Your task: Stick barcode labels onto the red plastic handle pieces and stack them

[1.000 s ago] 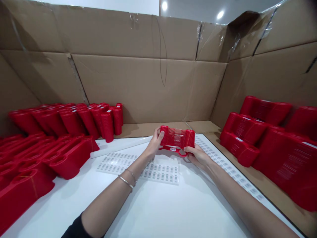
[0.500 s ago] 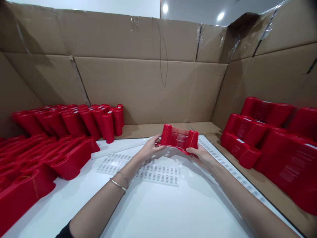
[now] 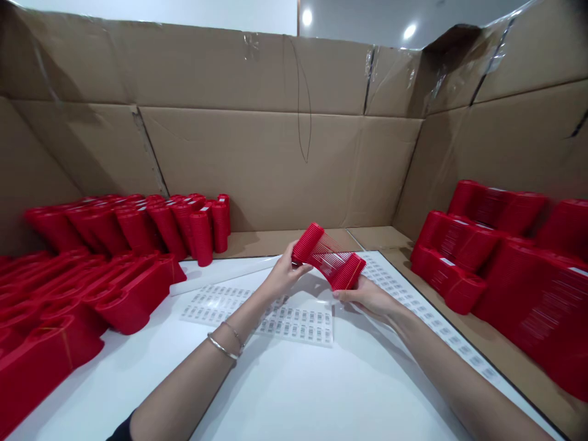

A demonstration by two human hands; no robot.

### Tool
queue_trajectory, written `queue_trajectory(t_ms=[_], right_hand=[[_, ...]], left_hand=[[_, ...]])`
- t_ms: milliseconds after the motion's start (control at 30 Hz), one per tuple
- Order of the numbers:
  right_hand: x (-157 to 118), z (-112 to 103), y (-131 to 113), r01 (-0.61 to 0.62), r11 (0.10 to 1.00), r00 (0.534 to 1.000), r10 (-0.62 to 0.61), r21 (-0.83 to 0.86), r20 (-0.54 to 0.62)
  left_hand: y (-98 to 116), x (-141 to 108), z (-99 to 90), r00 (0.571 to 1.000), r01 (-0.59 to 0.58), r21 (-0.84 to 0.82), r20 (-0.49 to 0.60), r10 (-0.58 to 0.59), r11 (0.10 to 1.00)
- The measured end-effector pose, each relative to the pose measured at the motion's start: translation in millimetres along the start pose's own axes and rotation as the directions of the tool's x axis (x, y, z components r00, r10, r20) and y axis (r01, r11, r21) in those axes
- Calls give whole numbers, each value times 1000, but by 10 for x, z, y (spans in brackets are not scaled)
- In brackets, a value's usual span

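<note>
Red plastic bundle (image 3: 329, 256) tilts between the hands, its upper end clamped by the left hand (image 3: 285, 274), its lower end cupped by the right hand (image 3: 362, 297), above barcode sheets (image 3: 294, 324) on the table (image 3: 321, 392).

The scene is viewed from a single head-worn camera, tilted forward and down. The fingers (image 3: 296, 260) are seen from above and fairly close, just below the frame's centre, with the white table (image 3: 294, 392) nearer the lens and the cardboard wall (image 3: 275, 171) well beyond them.
</note>
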State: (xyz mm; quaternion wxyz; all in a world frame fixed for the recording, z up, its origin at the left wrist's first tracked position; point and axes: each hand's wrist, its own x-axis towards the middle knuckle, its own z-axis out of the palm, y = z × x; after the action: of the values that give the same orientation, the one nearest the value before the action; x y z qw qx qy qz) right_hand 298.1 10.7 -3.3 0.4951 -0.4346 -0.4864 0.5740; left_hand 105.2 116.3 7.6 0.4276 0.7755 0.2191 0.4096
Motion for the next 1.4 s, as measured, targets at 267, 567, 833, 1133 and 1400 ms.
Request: queue_trajectory(t_ms=[267, 567, 833, 1133, 1400], right_hand=[[13, 5, 25, -9, 999, 999, 8, -33, -31], [-14, 150, -31, 145, 986, 988, -149, -87, -45], [14, 210, -2, 300, 951, 947, -306, -72, -102], [25, 265, 31, 413, 910, 861, -386, 14, -332], [36, 379, -8, 472, 872, 729, -469, -131, -498]], left_hand=[[163, -36, 38, 994, -66, 53, -82, 70, 996], [317, -72, 132, 936, -21, 144, -346, 70, 989], [331, -66, 185, 903, -50, 105, -421, 90, 993], [359, -80, 333, 864, -10, 0, -504, 9, 1000], [436, -86, 325, 886, -13, -71, -463, -21, 997]])
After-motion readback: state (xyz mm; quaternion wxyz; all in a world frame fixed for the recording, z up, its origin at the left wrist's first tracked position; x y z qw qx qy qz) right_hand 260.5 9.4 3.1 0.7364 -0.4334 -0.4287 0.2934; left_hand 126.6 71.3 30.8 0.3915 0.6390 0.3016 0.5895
